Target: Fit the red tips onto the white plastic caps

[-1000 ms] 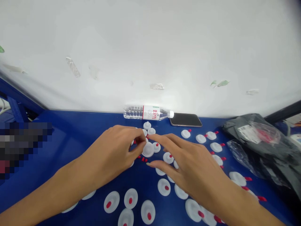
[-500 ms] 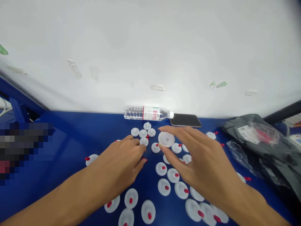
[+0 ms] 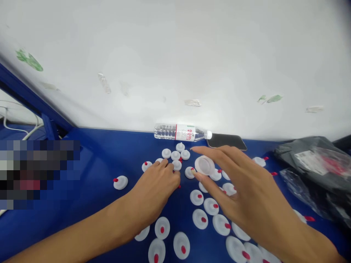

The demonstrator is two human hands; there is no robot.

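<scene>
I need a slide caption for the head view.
Left hand and right hand among white discs and red pieces on a blue table.

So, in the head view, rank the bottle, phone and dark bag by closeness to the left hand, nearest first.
1. Bottle, beyond the left hand, slightly right.
2. Phone, right of the bottle.
3. Dark bag, farther right.

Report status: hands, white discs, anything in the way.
Right hand at large white disc, grip unclear. Left hand curled by smaller discs. Bottle lies beyond, touching neither hand.
</scene>
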